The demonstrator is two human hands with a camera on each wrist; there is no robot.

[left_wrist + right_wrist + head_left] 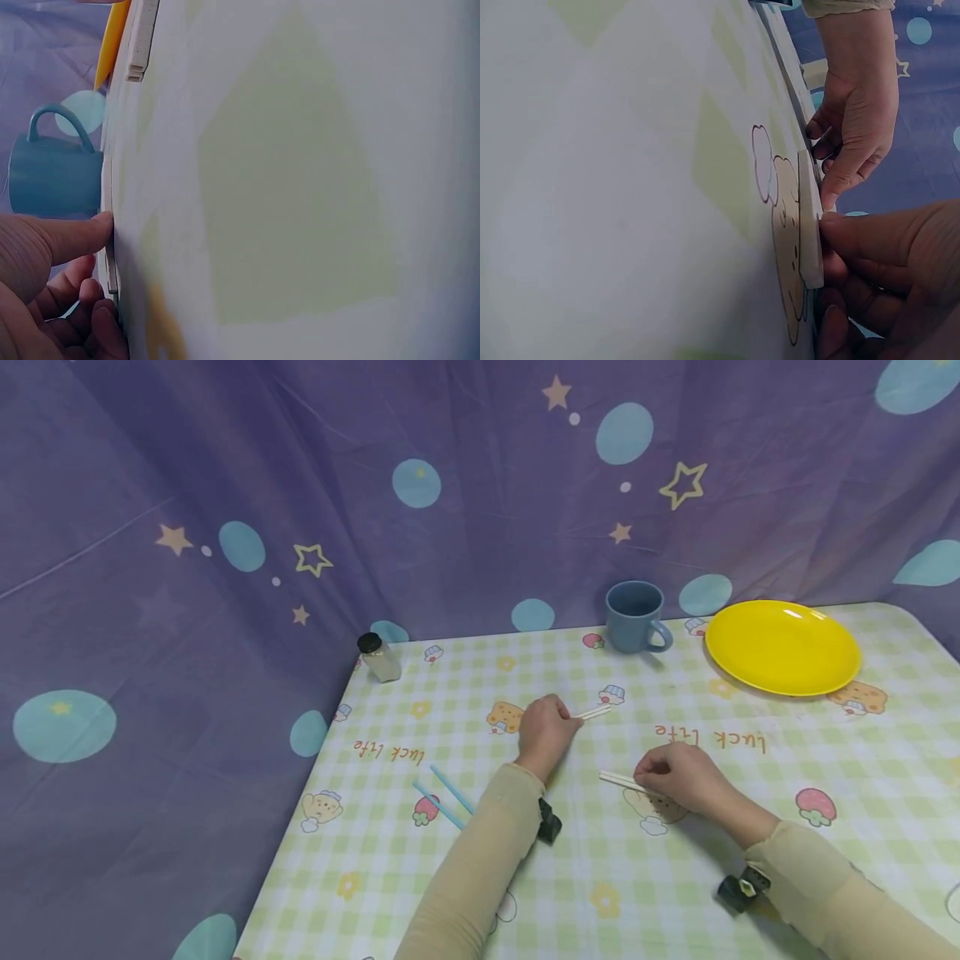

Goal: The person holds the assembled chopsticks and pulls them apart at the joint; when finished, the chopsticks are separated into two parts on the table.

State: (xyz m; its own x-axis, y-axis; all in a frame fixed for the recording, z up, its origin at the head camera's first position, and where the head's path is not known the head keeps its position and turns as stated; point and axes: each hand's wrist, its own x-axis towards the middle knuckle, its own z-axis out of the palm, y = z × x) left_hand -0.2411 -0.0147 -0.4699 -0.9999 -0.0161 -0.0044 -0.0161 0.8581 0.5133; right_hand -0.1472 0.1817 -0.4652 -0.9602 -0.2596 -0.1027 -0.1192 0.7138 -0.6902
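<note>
My left hand (547, 731) pinches a pair of white chopsticks (595, 713) low over the tablecloth, their visible ends pointing right. Nearer to me, my right hand (684, 777) pinches another white pair (618, 781), whose ends point left toward the left hand. In the left wrist view the thumb lies along the chopsticks (107, 187) close to the cloth. The right wrist view shows thumb and fingers on the right pair (808, 225), which lies at the cloth. Two light blue sticks (450, 787) lie left of my left forearm, which partly hides them.
A blue mug (630, 625) stands at the back edge, with a yellow plate (783, 647) to its right. At the back left corner is a small black-capped shaker (380, 660). A purple curtain (480, 560) hangs behind the checked tablecloth (570, 868).
</note>
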